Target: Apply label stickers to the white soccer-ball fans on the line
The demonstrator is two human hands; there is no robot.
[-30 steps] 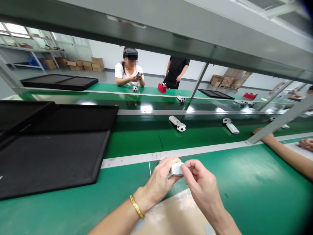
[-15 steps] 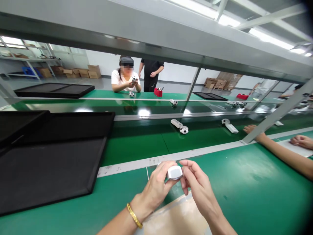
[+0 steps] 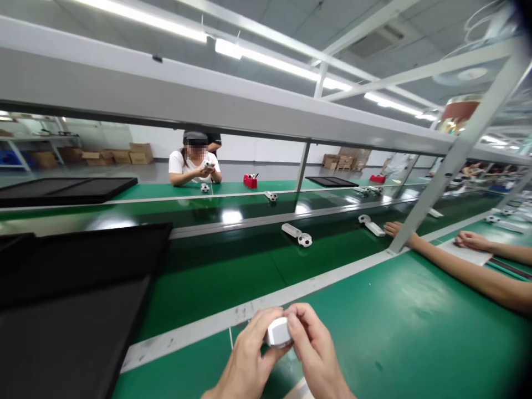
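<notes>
One white device (image 3: pixel 279 333), probably light and rigid, suits side gripping: left hand (image 3: pixel 249 350) clasps its left, right hand (image 3: pixel 315 348) touches its right, pinch unclear.

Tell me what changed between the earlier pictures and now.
The view tilted up. The standing person moved left, now partly behind the seated person. A neighbour's hand and a ball-topped gadget on the belt came closer together. The right hand, more spread half a second ago, has drawn together at the white device. Unchanged: the left hand holds that device.
</notes>
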